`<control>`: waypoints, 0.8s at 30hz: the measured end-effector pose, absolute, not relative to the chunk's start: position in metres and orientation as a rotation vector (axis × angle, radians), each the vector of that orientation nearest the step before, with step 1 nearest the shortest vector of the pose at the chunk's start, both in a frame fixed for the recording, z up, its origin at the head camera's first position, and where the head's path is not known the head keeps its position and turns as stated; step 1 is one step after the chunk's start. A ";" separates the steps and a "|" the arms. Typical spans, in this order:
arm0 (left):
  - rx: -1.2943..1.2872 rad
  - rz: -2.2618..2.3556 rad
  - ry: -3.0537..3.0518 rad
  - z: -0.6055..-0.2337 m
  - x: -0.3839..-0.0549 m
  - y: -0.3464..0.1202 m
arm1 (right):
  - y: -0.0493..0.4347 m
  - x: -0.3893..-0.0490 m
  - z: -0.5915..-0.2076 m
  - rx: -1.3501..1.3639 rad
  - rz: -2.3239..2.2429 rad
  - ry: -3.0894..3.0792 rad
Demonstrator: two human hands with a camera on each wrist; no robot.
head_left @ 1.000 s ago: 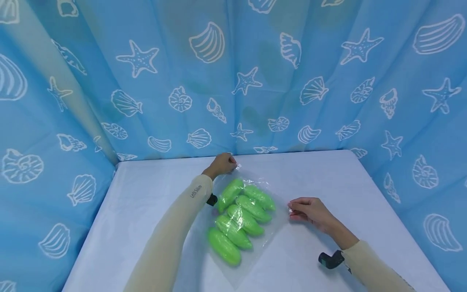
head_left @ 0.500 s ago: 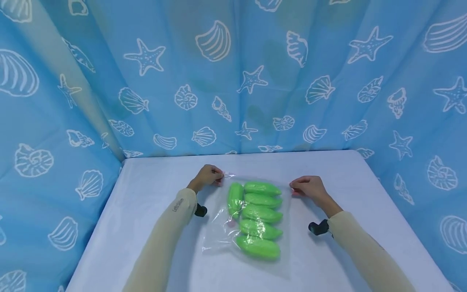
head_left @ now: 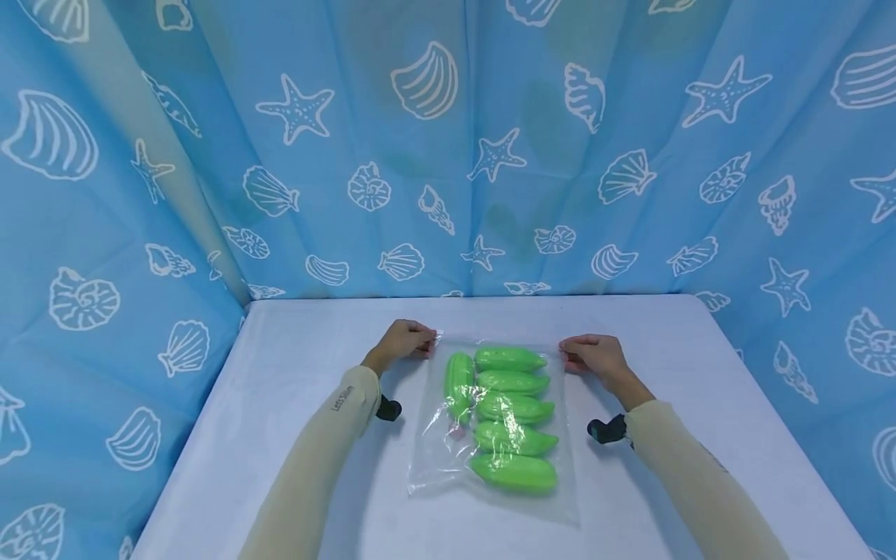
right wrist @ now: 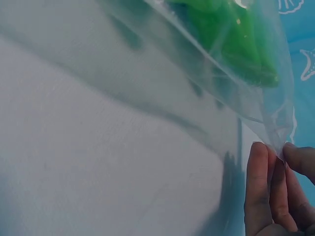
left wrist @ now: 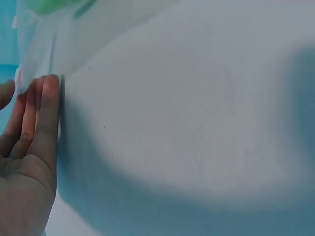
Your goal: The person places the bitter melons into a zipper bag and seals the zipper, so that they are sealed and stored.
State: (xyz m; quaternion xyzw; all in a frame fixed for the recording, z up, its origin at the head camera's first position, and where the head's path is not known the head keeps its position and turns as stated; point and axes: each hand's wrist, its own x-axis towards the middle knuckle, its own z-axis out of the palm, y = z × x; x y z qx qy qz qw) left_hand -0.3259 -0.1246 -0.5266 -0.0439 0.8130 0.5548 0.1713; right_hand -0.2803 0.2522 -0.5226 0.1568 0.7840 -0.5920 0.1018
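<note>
A clear plastic bag (head_left: 434, 467) lies on the table with several long, bright green, fruit-like pieces (head_left: 514, 439) inside. One piece (head_left: 459, 386) stands lengthwise at the left; the others lie crosswise in a stack beside it. My left hand (head_left: 406, 341) pinches the bag's far left corner. At the far right corner my right hand (head_left: 597, 360) pinches the film. In the right wrist view, thumb and fingers (right wrist: 258, 172) meet on the bag's gathered corner. The left wrist view shows film (left wrist: 37, 56) rising from between the fingers and thumb.
The white-covered table (head_left: 301, 334) spreads out around the bag. A blue curtain (head_left: 392, 155) with white shell and starfish prints encloses its back and sides. A small black device (head_left: 609, 430) sits at each wrist.
The bag has turned from slanted to nearly square with the table. My left hand came nearer and left, while my right hand moved farther away. Lately the bag has barely shifted.
</note>
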 end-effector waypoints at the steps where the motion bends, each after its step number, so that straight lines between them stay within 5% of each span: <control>1: -0.133 1.592 2.303 -0.527 -0.326 -0.124 | 0.252 -0.280 -0.523 0.458 -1.774 2.303; 24: -0.082 1.820 2.416 -0.510 -0.319 -0.117 | 0.252 -0.278 -0.499 0.358 -1.902 2.406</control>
